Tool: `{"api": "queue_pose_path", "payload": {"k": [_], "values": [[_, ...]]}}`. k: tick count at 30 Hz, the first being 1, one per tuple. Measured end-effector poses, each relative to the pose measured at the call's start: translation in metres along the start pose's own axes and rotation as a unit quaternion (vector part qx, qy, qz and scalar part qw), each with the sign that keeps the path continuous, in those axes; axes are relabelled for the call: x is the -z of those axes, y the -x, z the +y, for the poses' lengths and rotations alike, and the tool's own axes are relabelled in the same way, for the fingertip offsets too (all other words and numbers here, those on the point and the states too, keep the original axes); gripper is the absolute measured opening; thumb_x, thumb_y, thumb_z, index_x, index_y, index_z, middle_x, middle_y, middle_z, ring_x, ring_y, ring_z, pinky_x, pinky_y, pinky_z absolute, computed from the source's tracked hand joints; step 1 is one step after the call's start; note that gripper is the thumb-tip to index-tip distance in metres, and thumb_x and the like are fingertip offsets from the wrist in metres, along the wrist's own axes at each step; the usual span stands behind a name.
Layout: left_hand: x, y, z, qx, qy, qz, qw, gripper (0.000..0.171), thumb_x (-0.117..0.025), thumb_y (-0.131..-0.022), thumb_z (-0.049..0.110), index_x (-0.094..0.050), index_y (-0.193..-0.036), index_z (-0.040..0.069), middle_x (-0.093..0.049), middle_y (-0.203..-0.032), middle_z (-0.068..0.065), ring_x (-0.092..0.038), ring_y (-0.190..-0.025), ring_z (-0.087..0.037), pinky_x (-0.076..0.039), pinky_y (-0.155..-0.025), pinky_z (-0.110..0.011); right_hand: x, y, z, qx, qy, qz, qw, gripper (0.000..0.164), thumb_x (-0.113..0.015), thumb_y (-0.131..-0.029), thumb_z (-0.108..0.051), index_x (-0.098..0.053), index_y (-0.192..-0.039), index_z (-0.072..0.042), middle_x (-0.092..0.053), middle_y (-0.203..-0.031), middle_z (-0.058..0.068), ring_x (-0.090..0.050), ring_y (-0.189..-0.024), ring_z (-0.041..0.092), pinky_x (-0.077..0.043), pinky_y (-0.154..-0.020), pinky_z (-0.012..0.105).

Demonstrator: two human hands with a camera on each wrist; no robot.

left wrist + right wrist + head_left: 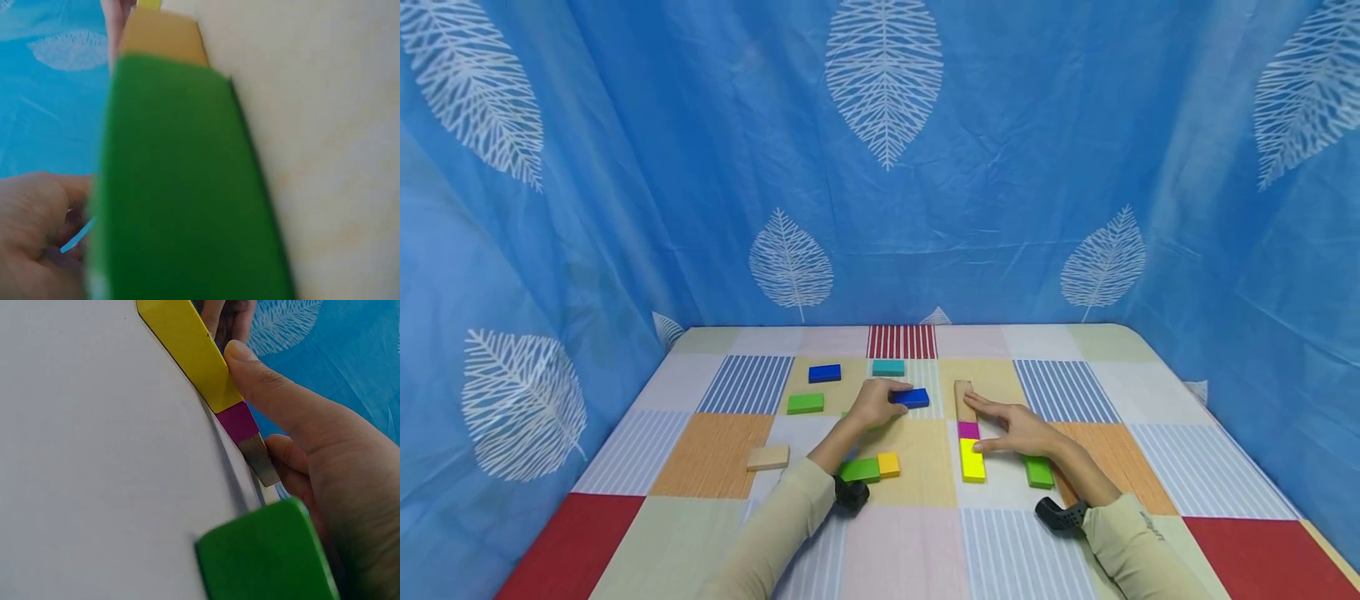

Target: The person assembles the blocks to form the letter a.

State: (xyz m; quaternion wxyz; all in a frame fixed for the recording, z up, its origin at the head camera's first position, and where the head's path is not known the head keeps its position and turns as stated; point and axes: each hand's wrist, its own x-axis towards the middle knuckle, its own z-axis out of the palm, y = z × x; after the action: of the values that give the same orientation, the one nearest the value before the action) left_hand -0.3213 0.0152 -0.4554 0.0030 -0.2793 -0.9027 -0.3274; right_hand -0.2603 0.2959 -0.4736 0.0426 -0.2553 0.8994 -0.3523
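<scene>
My left hand (872, 404) pinches the left end of a blue block (913, 398) between thumb and fingers. To its right, a plain wooden block (965, 404), a magenta block (968, 430) and a yellow block (972, 462) form a row end to end. The right hand (1026, 429) lies along this row, fingers extended; its thumb touches the yellow block and a fingertip meets the wooden one. Below the left wrist, a green block (181, 181) adjoins an orange block (164, 36). Under the right wrist lies another green block (269, 556).
Further blocks lie left and behind: a blue one (824, 373), a teal one (888, 367), a green one (805, 404) and a plain wooden one (767, 458). My left forearm partly hides some blocks. Blue curtains (970, 208) border the patchwork-covered table (902, 550).
</scene>
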Motion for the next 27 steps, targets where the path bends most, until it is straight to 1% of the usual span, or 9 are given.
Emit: {"api": "queue_pose_path", "payload": {"k": [3,6,8,11,15,17,21,24,27], "values": [[0.002,0.005,0.011,0.006,0.021,0.006,0.9998,0.037,-0.071,-0.081,0.008,-0.065,-0.117,0.009,-0.062,-0.117,-0.01,-0.055,-0.11,-0.025,-0.046,-0.092,-0.035,-0.001,0.0,0.0,0.0,0.006,-0.002,1.0,0.085,-0.072,-0.074,-0.05,-0.035,-0.143,-0.017,-0.026,-0.149,0.001,-0.024,-0.134,0.028,-0.026,-0.105,0.048],[0.003,0.011,0.028,0.007,0.056,0.007,0.9984,0.037,-0.071,-0.08,0.007,-0.066,-0.116,0.01,-0.063,-0.116,-0.009,-0.058,-0.104,-0.024,-0.049,-0.087,-0.033,0.0,0.0,-0.001,-0.002,0.009,-0.001,1.0,0.085,-0.071,-0.074,-0.05,-0.035,-0.143,-0.017,-0.026,-0.149,0.002,-0.024,-0.134,0.029,-0.026,-0.105,0.049],[0.003,0.014,0.037,0.006,0.075,0.001,0.9971,0.037,-0.071,-0.08,0.007,-0.066,-0.116,0.011,-0.063,-0.116,-0.008,-0.059,-0.101,-0.023,-0.05,-0.084,-0.032,0.0,0.0,-0.002,-0.003,0.008,0.001,1.0,0.084,-0.071,-0.075,-0.049,-0.035,-0.143,-0.017,-0.026,-0.149,0.002,-0.024,-0.134,0.029,-0.027,-0.105,0.05],[-0.001,0.019,0.043,0.016,0.089,-0.015,0.9958,0.037,-0.071,-0.081,0.009,-0.066,-0.117,0.014,-0.062,-0.117,-0.005,-0.057,-0.103,-0.022,-0.049,-0.086,-0.031,0.0,0.0,-0.002,-0.003,0.005,0.001,1.0,0.083,-0.071,-0.075,-0.048,-0.035,-0.144,-0.017,-0.026,-0.149,0.001,-0.025,-0.134,0.028,-0.028,-0.104,0.049],[-0.008,0.023,0.04,0.023,0.072,-0.028,0.9968,0.036,-0.071,-0.081,0.009,-0.067,-0.115,0.017,-0.063,-0.117,-0.002,-0.057,-0.103,-0.019,-0.048,-0.087,-0.03,0.0,0.0,-0.002,0.001,0.007,-0.001,1.0,0.083,-0.071,-0.076,-0.048,-0.034,-0.144,-0.017,-0.026,-0.149,0.002,-0.025,-0.134,0.028,-0.029,-0.104,0.049],[-0.012,0.024,0.036,0.02,0.061,-0.041,0.9971,0.035,-0.073,-0.079,0.009,-0.068,-0.114,0.018,-0.065,-0.112,-0.002,-0.057,-0.093,-0.017,-0.049,-0.079,-0.027,-0.001,-0.001,-0.002,0.001,0.008,-0.004,1.0,0.084,-0.071,-0.076,-0.048,-0.034,-0.144,-0.016,-0.026,-0.149,0.003,-0.025,-0.134,0.028,-0.028,-0.104,0.049],[-0.018,0.023,0.031,-0.001,0.041,-0.065,0.997,0.034,-0.074,-0.078,0.012,-0.07,-0.112,0.018,-0.066,-0.108,-0.001,-0.053,-0.082,-0.012,-0.046,-0.072,-0.021,-0.001,-0.001,-0.002,0.001,0.006,-0.003,1.0,0.084,-0.071,-0.075,-0.048,-0.035,-0.144,-0.015,-0.025,-0.149,0.003,-0.024,-0.134,0.027,-0.028,-0.105,0.049],[-0.02,0.022,0.03,-0.007,0.037,-0.067,0.997,0.033,-0.074,-0.078,0.013,-0.07,-0.111,0.018,-0.065,-0.11,-0.001,-0.052,-0.084,-0.01,-0.046,-0.076,-0.02,0.0,0.0,-0.001,0.001,0.007,0.0,1.0,0.084,-0.072,-0.075,-0.048,-0.035,-0.144,-0.016,-0.026,-0.149,0.003,-0.025,-0.134,0.027,-0.029,-0.104,0.048],[-0.021,0.023,0.028,-0.009,0.041,-0.065,0.997,0.034,-0.074,-0.078,0.014,-0.069,-0.112,0.017,-0.065,-0.111,-0.001,-0.051,-0.083,-0.012,-0.045,-0.074,-0.02,-0.001,-0.002,-0.001,0.0,0.01,0.001,1.0,0.084,-0.072,-0.075,-0.048,-0.035,-0.144,-0.016,-0.026,-0.149,0.002,-0.025,-0.134,0.027,-0.029,-0.105,0.047]]}}
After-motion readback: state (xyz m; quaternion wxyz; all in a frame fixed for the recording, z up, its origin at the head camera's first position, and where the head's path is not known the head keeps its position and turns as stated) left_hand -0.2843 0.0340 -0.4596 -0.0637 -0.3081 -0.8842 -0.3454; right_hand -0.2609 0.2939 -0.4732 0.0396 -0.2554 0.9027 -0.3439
